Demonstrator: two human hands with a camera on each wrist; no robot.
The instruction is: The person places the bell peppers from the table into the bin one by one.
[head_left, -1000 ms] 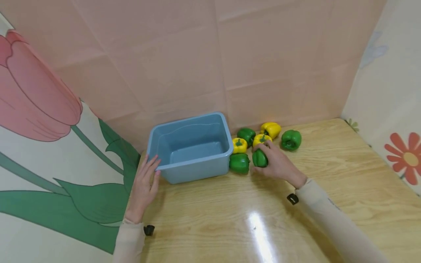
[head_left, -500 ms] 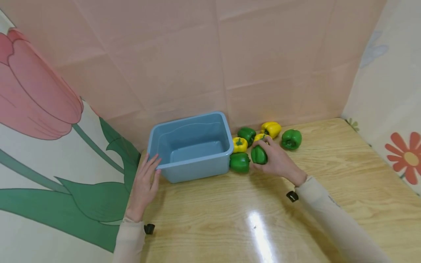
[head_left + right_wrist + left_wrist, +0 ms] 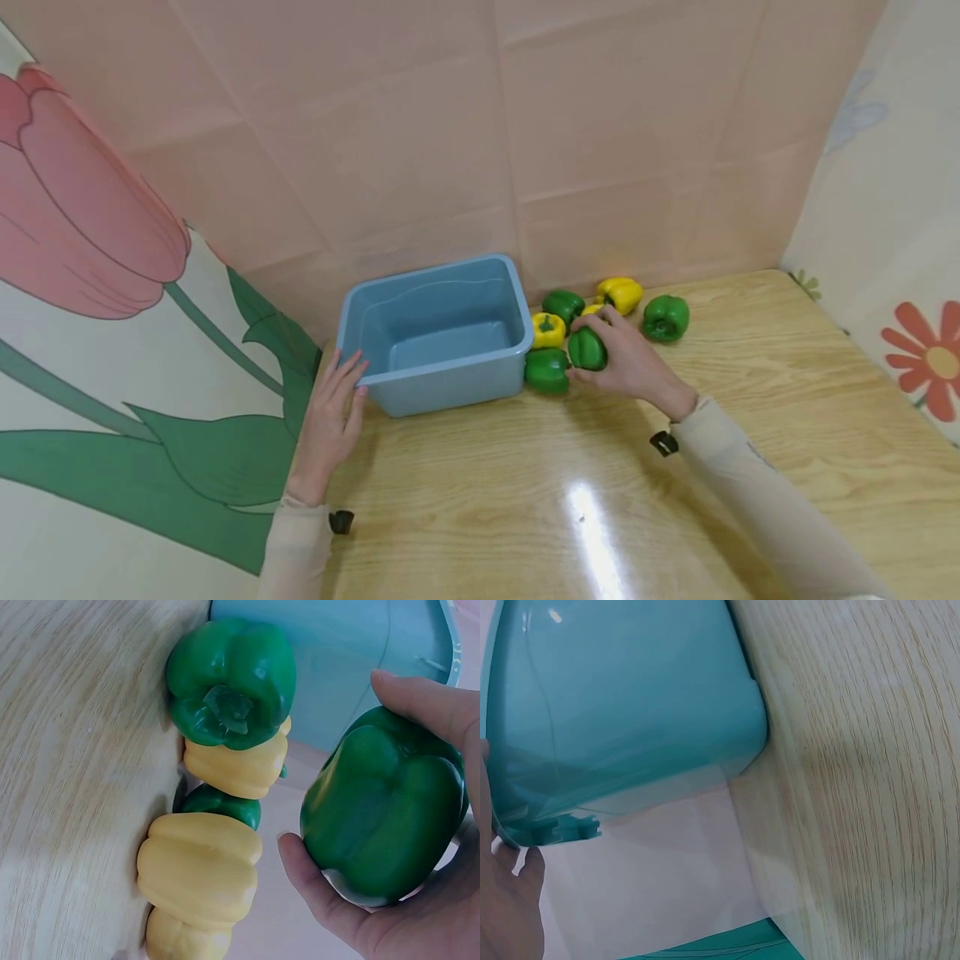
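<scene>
My right hand [image 3: 626,358] grips a green bell pepper [image 3: 587,348]. In the right wrist view this bell pepper sits between thumb and fingers, raised off the table. Just left of it, another green bell pepper [image 3: 547,371] lies against the side of the blue plastic bin [image 3: 442,387]. Behind are a yellow bell pepper [image 3: 548,331] by the bin and a green one [image 3: 562,307]. A further yellow bell pepper [image 3: 592,310] is mostly hidden by my right hand. My left hand [image 3: 330,425] rests with fairly straight fingers on the bin's front left corner.
At the back lies a yellow bell pepper [image 3: 619,295], with a green one [image 3: 666,318] to its right. The wooden table [image 3: 480,500] meets a pink-covered wall [image 3: 390,150] behind. A tulip-printed panel [image 3: 210,417] borders it on the left.
My right hand has lifted the green bell pepper slightly and carried it a little left, toward the bin. My left hand has stayed at the bin's corner.
</scene>
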